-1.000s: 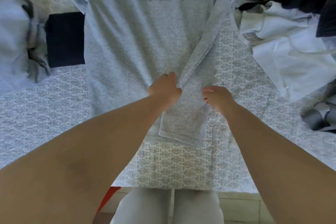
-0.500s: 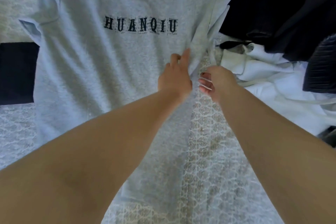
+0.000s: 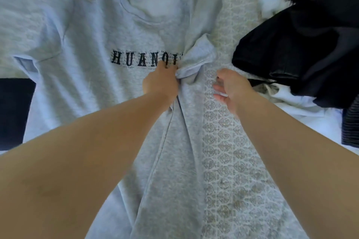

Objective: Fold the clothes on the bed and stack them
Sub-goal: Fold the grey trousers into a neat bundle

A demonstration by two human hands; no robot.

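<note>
Nearest the camera, the folded right side of the pale grey cotton T-shirt with dark block lettering [image 3: 93, 87] runs up the patterned white-and-grey bedspread [image 3: 229, 151], the shirt lying face up and spread flat across the bed. Midway up, the left hand [image 3: 161, 83] has its grip closed on the bunched right sleeve of that shirt, beside the last letters. The right hand [image 3: 231, 88] hovers just beside it over bare bedspread, fingers loosely curled and holding nothing.

The sleeve is crumpled, not flat, so pressing it down as it is would likely trap a lump and skew the long fold. A hard pull by one hand could also drag the body askew. Farther off, the heap of black fabric garments [image 3: 303, 44] and white cloth [image 3: 291, 101] lies near; a wide sweep of the right hand might snag them.
</note>
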